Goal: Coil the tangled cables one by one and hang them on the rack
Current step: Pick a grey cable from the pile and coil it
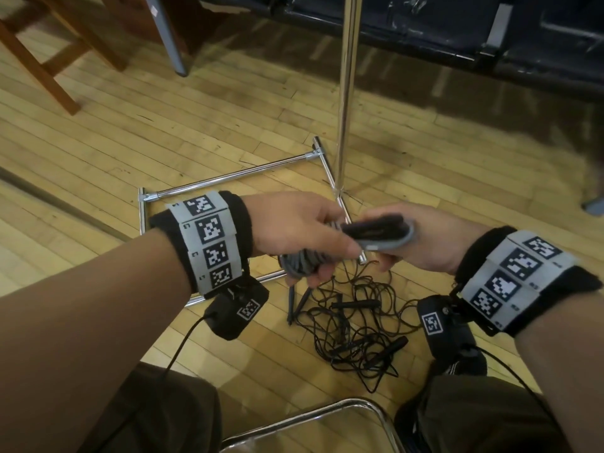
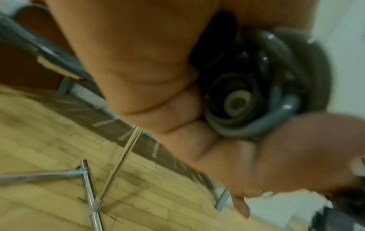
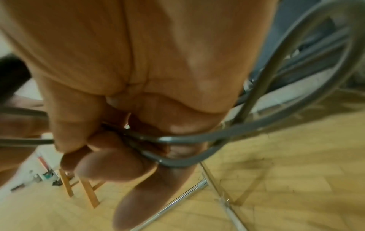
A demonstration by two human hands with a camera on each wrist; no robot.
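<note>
The chrome rack (image 1: 347, 93) stands on the wooden floor (image 1: 163, 142) right in front of the seated person, its upright pole rising out of view, so I can't see where a coil would hang. On the boards between the rack's base and the person's knees lies the pile of thin black tangled cables (image 1: 356, 322), well below the hands. Both hands work one grey cable (image 1: 304, 261) above that pile: the left hand (image 1: 294, 227) has its fingers curled round the bundled coil, and the right hand (image 1: 421, 238) pinches a flattened set of loops beside it. The main worry, I'd say, is the coil springing apart — this cable looks stiff and glossy, and if either hand slackens while passing loops across, the turns could pop loose and drop into the heap below, tangling afresh. A smaller risk — dangling ends near the pile might snag a black strand and drag it upward
</note>
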